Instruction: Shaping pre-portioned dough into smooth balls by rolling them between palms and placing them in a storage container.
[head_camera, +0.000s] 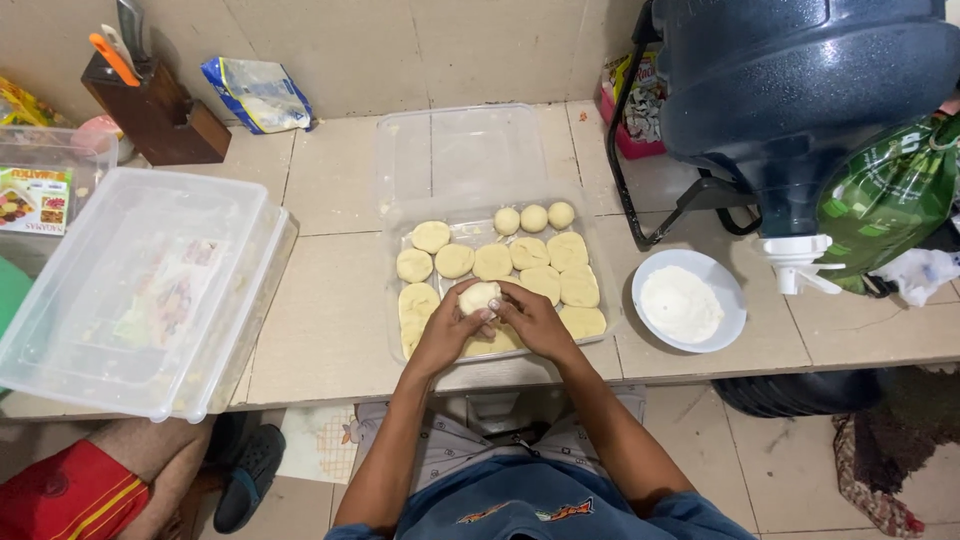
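Note:
My left hand (449, 331) and my right hand (535, 322) meet over the near edge of a clear shallow tray (600, 268), and both are closed around one pale ball of dough (479, 296). The tray holds several flattened dough rounds (492, 261) in rows and three small dough balls (534, 217) along its far side. My forearms hide the near part of the tray.
A white bowl of flour (688, 300) sits right of the tray. A clear lid (460, 150) lies behind it. Large stacked clear containers (140, 290) stand at the left, a knife block (155, 110) at the back left, a big blue water jug on a stand (790, 90) at the right.

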